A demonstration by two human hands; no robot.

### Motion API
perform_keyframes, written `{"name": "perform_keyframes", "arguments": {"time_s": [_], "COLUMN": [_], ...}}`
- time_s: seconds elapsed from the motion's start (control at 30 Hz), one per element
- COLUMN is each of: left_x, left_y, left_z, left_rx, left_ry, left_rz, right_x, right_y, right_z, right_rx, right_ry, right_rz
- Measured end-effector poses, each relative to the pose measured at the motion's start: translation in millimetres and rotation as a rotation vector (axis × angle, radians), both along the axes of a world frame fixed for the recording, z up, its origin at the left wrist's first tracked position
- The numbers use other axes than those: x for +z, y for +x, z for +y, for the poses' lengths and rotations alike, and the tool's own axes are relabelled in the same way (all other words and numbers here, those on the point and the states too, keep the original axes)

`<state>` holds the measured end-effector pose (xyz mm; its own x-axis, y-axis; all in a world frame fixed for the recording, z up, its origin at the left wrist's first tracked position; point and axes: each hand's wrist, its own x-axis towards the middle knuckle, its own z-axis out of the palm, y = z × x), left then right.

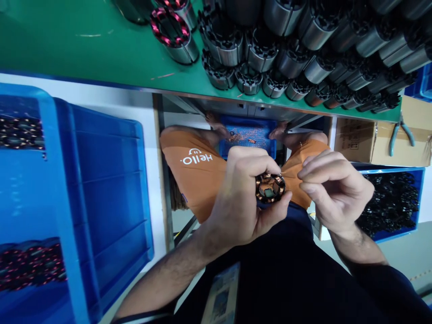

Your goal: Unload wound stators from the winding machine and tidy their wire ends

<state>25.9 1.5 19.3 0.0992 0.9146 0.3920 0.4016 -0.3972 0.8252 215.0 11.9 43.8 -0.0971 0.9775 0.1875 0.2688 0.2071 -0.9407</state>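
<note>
My left hand (243, 193) grips a small motor stator (270, 188) wound with copper wire, its fingers and thumb around the black and copper ring. The ring's open end faces up toward me, over my lap. Just to the right, my right hand (335, 189) is closed in a pinch, thumb against fingertips. A faint thin wire (289, 172) seems to run from the stator's edge to those fingertips; its end is hidden between them.
Rows of metal stators (265, 49) stand on the green bench (101, 49), one with pink-red windings (173, 33). Blue crates (114, 180) are at left. At right are pliers (401, 135) on a cardboard box (388, 144) and a blue bin (420, 193) of black parts. A blue tray (248, 123) holds scraps below.
</note>
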Motion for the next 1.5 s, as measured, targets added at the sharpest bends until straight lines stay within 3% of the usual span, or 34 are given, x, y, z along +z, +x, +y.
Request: {"name": "perform_keyframes", "arguments": {"time_s": [0.13,0.23,0.4,0.57,0.7,0.8,0.9,0.93,0.97,1.0,1.03,1.1,1.13,1.2,1.27,1.33,1.4,1.47,1.5], "left_x": [-1.4,-5.2,-13.7,-15.7,-5.2,1.9,-6.1,-12.2,-18.8,-25.3,-30.6,-35.5,-34.5,-27.0,-15.0,-2.7,7.1,13.0,14.3], "left_y": [-0.8,-3.2,-1.7,-1.2,-4.3,-7.4,-10.8,-11.8,-12.6,-13.0,-13.1,-11.4,-9.8,-6.0,-3.5,-4.5,-8.9,-14.1,-16.1], "left_z": [3.7,3.9,0.7,-0.5,-2.2,-1.0,3.6,4.6,4.8,3.8,1.8,-4.8,-8.4,-13.8,-15.1,-12.6,-9.1,-6.8,-6.4], "left_rx": [0.008,0.003,0.101,0.094,0.037,-0.069,-0.474,-0.593,-0.628,-0.568,-0.427,-0.116,-0.035,-0.028,-0.07,-0.169,-0.388,-0.515,-0.499], "left_ry": [0.016,0.073,0.309,0.322,0.298,0.003,-0.62,-0.788,-0.871,-0.848,-0.724,-0.305,-0.089,0.177,0.155,-0.09,-0.375,-0.529,-0.527], "left_rz": [0.024,0.069,0.239,0.277,0.236,0.052,-0.334,-0.442,-0.511,-0.518,-0.456,-0.175,-0.009,0.23,0.251,0.123,-0.025,-0.09,-0.079], "right_x": [-13.5,-26.8,-24.7,-17.1,-13.9,-1.5,13.8,17.1,18.6,18.5,16.8,10.6,7.2,2.7,2.7,7.2,14.6,22.9,26.4], "right_y": [-16.6,-24.8,-29.9,-23.7,-12.2,0.0,13.4,17.2,20.5,22.9,24.5,25.3,24.9,24.2,25.8,31.6,40.7,49.7,52.9], "right_z": [-15.1,-26.0,-28.5,-22.3,-12.1,3.3,17.4,19.6,20.1,18.8,16.2,8.7,5.2,1.8,6.1,17.8,32.3,44.0,47.4], "right_rx": [-0.026,0.041,-0.001,0.05,0.158,0.269,0.463,0.523,0.555,0.557,0.531,0.454,0.439,0.445,0.46,0.589,0.826,0.916,0.866], "right_ry": [-0.342,-0.458,-0.503,-0.523,-0.37,-0.188,0.01,0.036,0.013,-0.065,-0.193,-0.505,-0.631,-0.726,-0.565,-0.235,0.066,0.176,0.129], "right_rz": [0.295,0.418,0.486,0.479,0.328,0.048,-0.232,-0.285,-0.303,-0.286,-0.238,-0.085,-0.011,0.05,-0.024,-0.164,-0.29,-0.326,-0.325]}}
